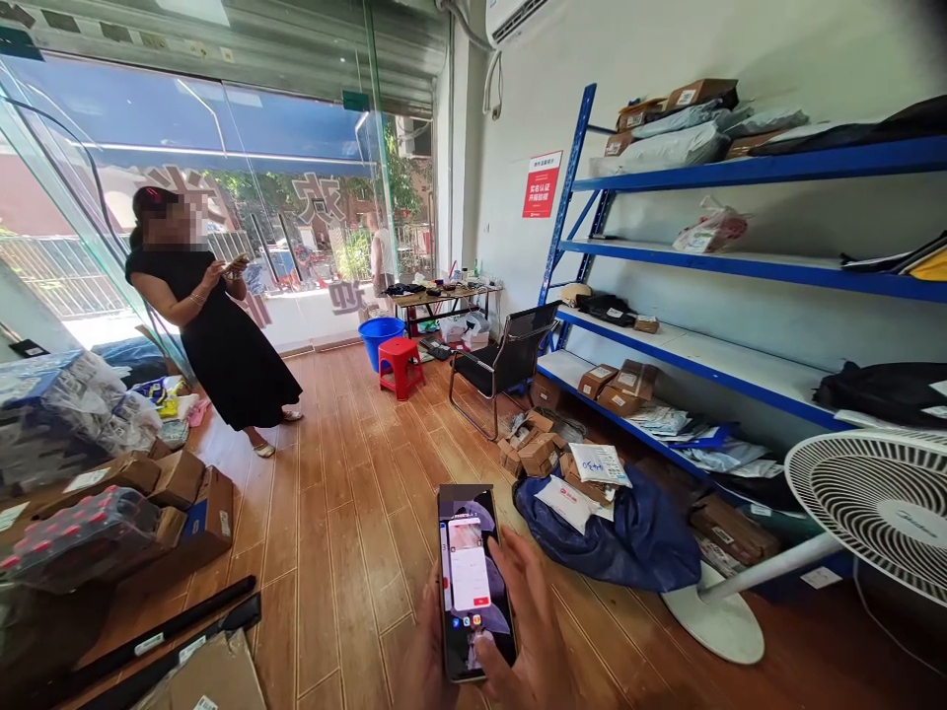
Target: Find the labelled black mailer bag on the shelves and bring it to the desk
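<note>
A smartphone (pixel 468 567) is held upright at the bottom centre, its lit screen facing me with an app card and a row of icons showing. Along its left edge, my left hand (pixel 421 641) grips the phone; most of those fingers are hidden behind it. My right hand (pixel 534 631) wraps the right edge, with the thumb over the lower part of the screen. Beyond the phone to the right, a dark blue sack (pixel 628 547) lies on the floor with white parcels (pixel 569 505) on top.
A person in black (pixel 214 316) stands at left, handling a small object. Cardboard boxes (pixel 178 478) and long black packages (pixel 178 616) lie left. Blue shelving (pixel 740 261) with parcels lines the right wall. A white fan (pixel 729 616), black chair (pixel 510 355) and red stool (pixel 400 368) stand around.
</note>
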The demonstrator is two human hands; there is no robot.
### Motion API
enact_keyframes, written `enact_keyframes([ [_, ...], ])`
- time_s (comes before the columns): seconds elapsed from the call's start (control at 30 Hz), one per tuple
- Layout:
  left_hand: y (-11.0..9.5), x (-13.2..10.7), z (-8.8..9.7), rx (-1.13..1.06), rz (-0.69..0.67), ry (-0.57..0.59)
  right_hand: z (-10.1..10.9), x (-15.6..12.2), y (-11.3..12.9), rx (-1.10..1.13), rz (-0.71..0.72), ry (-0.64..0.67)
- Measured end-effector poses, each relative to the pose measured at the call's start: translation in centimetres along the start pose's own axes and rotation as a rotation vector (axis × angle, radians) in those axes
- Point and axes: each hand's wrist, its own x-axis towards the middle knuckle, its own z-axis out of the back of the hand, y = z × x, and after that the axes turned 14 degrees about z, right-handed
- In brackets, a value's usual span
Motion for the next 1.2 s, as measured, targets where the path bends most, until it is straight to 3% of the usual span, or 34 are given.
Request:
enact_keyframes([
  [0.07,-0.1,0.0,0.1,0.020,0.004,0.014,0.5,0.4,0.1,-0.170,0.121,0.047],
  [0.17,-0.1,0.2,0.4,0.002,0.023,0.036,0.9,0.8,0.3,-0.262,0.152,0.103],
  [0.43,0.0,-0.2,-0.8,-0.032,0.102,-0.019,1.6,0.7,0.0,-0.255,0.120,0.165],
  [0.7,-0.9,-1.6,-3.2,0.160,0.255,-0.053,2.5,2.0,-0.2,-0.384,0.214,0.282],
  [1.07,-0.9,-1.9,-3.6,0.341,0.212,-0.059,2.3,4.0,0.9,-0.438,0.216,0.382],
  [1.2,-1.0,-1.7,-3.3,0.253,0.259,-0.020,2.2,3.6,0.7,-0.323,0.168,0.245],
])
